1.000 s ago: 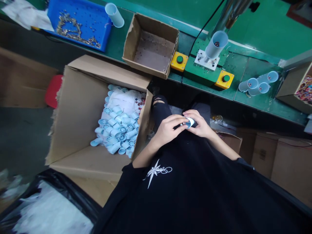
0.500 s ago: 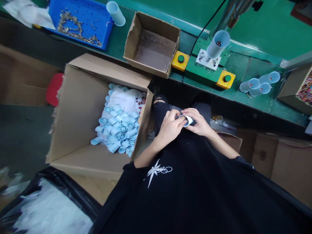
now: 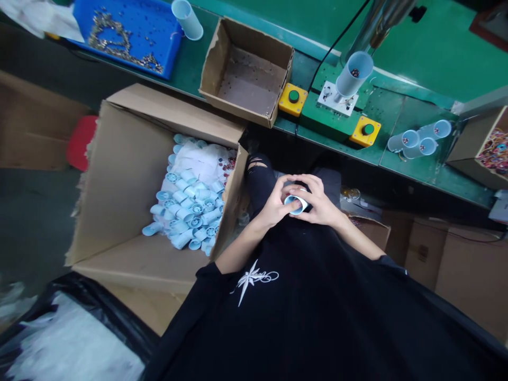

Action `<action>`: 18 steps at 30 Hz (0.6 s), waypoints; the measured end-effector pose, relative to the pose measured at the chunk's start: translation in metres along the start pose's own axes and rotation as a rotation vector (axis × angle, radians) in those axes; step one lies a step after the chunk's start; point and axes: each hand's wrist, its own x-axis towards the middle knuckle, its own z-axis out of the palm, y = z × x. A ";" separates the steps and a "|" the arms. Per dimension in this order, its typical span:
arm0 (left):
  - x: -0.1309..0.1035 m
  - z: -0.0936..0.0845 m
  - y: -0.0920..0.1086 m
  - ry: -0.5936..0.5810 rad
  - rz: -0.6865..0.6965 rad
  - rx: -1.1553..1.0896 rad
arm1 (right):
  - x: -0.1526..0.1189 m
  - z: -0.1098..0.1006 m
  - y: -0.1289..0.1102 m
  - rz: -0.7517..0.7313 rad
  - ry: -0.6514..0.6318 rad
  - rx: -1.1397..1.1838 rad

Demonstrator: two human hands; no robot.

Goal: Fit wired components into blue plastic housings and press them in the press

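**Where left hand [image 3: 277,201] meets right hand [image 3: 319,203], one tube [image 3: 304,203] is held**

As the hands come together above the lap, both are clamped on the pale blue tube, its mouth turned up and toward the left hand. That hand's thumb reaches to the mouth; how far in it goes is hard to tell. The right hand wraps the other side, fingers over the top and thumb below.

Left of the hands, a big carton [image 3: 119,201] holds a heap of tubes [image 3: 190,206] beside white sheeting [image 3: 198,161]. Beyond the hands runs a green bench [image 3: 432,166]. On it, a tube with dark bits inside [image 3: 348,83] stands at a metal plate [image 3: 332,105], between two yellow button boxes [image 3: 286,107]. Three tubes [image 3: 397,142] stand together to the right, near a box of wires [image 3: 470,138]. Ahead and to the left are a small box [image 3: 218,59], a lone tube [image 3: 191,24] and a blue tray [image 3: 145,24] of metal pieces [image 3: 107,41].
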 end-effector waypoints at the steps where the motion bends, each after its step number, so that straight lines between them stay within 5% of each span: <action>1: 0.000 -0.001 -0.002 0.003 0.012 -0.002 | 0.000 0.000 0.000 0.026 -0.022 -0.017; 11: -0.010 0.014 0.004 0.133 0.221 0.325 | -0.004 -0.006 0.010 -0.039 -0.047 0.054; 18: 0.008 0.013 -0.009 0.269 0.062 0.445 | 0.003 0.003 0.022 -0.032 -0.021 -0.097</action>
